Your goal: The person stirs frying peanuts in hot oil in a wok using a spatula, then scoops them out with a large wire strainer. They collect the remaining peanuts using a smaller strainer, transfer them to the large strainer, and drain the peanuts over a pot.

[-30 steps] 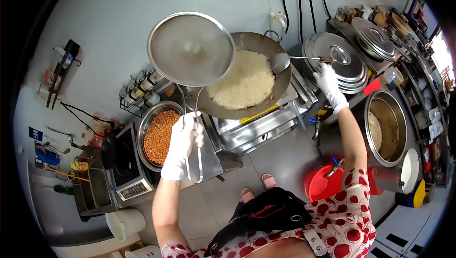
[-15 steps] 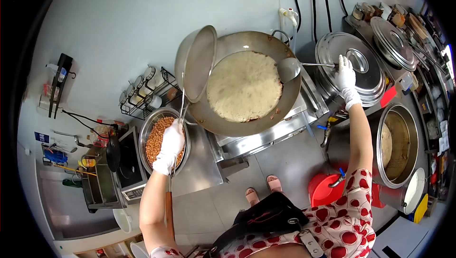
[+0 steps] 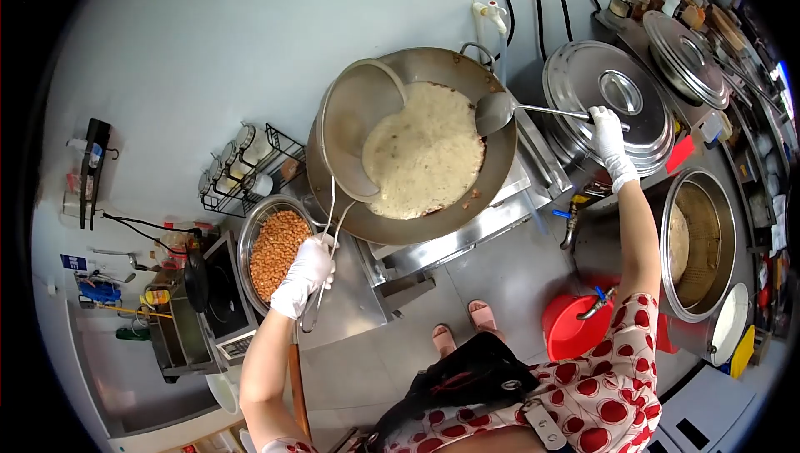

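Nearest, the white-gloved left hand (image 3: 308,266) clasps the wire handle of a round, silvery metal strainer (image 3: 350,132), probably stiff but front-heavy, so best held along that handle. Farther out, the white-gloved right hand (image 3: 610,138) grips a long-handled, silvery metal spatula (image 3: 497,113). The strainer's bowl tilts over the left of a wide, grey-brown metal wok (image 3: 495,171) containing pale, frothy liquid (image 3: 432,153).

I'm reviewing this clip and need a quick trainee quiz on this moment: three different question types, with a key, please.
1. True or false: the right hand holds the wok spatula.
2. Multiple choice: where does the pale foam lie? (a) metal bowl (b) wok (c) red bucket
3. Fill in: the left hand holds a ____.

Key: 1. True. 2. b. 3. Strainer.
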Tool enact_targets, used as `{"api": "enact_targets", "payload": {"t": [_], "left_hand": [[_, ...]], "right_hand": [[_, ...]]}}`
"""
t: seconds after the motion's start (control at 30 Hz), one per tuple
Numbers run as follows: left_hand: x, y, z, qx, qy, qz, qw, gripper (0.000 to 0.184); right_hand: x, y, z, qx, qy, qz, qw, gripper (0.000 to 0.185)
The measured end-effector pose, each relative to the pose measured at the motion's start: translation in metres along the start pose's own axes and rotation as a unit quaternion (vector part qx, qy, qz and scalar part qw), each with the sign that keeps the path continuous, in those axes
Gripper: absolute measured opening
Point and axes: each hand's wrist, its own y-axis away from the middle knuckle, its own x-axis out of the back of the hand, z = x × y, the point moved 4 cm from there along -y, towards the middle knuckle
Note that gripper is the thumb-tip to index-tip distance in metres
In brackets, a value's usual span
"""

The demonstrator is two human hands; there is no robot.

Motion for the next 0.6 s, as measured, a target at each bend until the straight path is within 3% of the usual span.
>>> {"api": "enact_targets", "payload": {"t": [0.07,0.1,0.33,0.47,0.6], "left_hand": [[-0.017,0.009,0.01,0.03,0.059,-0.022,0.998,0.015],[-0.027,0.008,0.01,0.002,0.052,-0.033,0.998,0.024],[-0.08,0.026,0.033,0.003,0.14,-0.126,0.982,0.022],[-0.113,0.028,0.029,-0.011,0.289,-0.209,0.934,0.018],[-0.147,0.028,0.038,0.009,0.405,-0.264,0.875,0.018]], "right_hand": [[0.015,0.009,0.002,-0.005,-0.02,-0.009,1.0,0.029],[0.022,0.013,0.002,-0.01,-0.024,-0.014,1.0,0.029],[0.09,0.036,-0.021,-0.08,-0.131,0.006,0.988,0.036],[0.112,0.044,-0.027,-0.068,-0.144,0.081,0.984,0.034],[0.142,0.049,-0.039,-0.089,-0.167,0.063,0.98,0.035]]}}
